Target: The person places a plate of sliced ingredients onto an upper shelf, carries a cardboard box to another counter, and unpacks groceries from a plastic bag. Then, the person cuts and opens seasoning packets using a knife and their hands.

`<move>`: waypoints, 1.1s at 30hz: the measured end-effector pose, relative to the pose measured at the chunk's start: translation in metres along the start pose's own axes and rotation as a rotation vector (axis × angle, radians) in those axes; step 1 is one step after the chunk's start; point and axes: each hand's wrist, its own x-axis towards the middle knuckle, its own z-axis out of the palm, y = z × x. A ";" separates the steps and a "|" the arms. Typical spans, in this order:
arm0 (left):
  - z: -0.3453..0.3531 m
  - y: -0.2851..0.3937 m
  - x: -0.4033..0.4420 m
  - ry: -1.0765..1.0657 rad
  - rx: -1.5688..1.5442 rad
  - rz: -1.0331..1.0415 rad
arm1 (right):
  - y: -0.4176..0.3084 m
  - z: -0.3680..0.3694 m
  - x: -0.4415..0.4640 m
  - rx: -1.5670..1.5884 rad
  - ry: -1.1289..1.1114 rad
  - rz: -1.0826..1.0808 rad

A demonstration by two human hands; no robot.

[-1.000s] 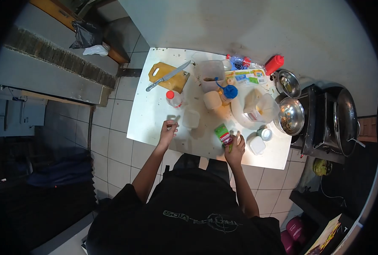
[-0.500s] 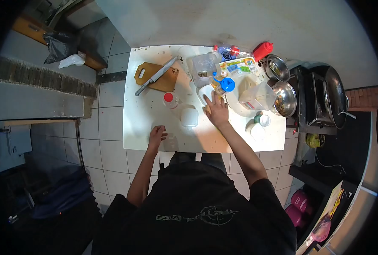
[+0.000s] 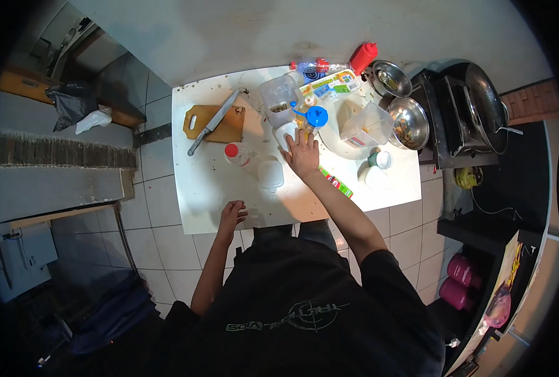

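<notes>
My right hand reaches over the table with fingers spread, touching or just above the near edge of a white tub. Beside its fingertips stands a bottle with a blue cap; part of its body is hidden by the hand. My left hand hovers at the table's front edge, fingers loosely bent and apart, holding nothing. In front of it are a white lidded box and a clear bottle with a red cap. A green and red packet lies beside my right forearm.
A knife lies across a wooden cutting board at the left. Clear plastic containers and a metal bowl stand right of centre. A red squeeze bottle is at the back; a wok sits on the stove.
The view has shifted, so the table appears higher and turned slightly. My right hand has moved a little closer to the white tub. The green and red packet now shows beside my forearm.
</notes>
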 end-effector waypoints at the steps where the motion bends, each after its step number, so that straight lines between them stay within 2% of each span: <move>1: 0.001 0.003 0.001 -0.010 0.004 0.008 | -0.001 0.001 0.000 -0.028 0.033 -0.024; 7: 0.005 0.008 0.000 -0.028 0.001 0.024 | -0.013 -0.011 0.008 0.109 -0.066 0.026; 11: 0.006 0.002 -0.004 0.002 -0.025 0.018 | -0.011 -0.008 0.017 0.074 -0.150 0.049; 16: 0.002 -0.006 -0.006 0.016 -0.039 -0.009 | -0.004 -0.008 0.007 -0.038 -0.435 0.038; 18: 0.001 -0.008 -0.006 0.020 -0.048 -0.015 | 0.000 -0.010 -0.002 -0.069 -0.413 0.034; 21: 0.004 -0.004 -0.006 -0.008 0.004 -0.024 | 0.007 -0.022 -0.015 0.044 -0.419 0.028; 23: 0.007 0.005 -0.010 -0.082 0.225 0.111 | 0.012 -0.022 -0.020 0.057 -0.448 0.034; 24: 0.009 0.011 -0.012 -0.092 0.229 0.110 | 0.015 -0.023 -0.023 0.073 -0.478 0.032; 26: 0.015 0.024 -0.015 -0.143 0.366 0.278 | 0.017 -0.026 -0.030 0.103 -0.463 0.042; 29: 0.023 0.040 -0.014 -0.215 0.382 0.362 | 0.021 -0.022 -0.037 0.151 -0.424 0.027; 33: 0.036 0.050 -0.011 -0.194 0.418 0.418 | 0.027 -0.023 -0.042 0.187 -0.388 -0.020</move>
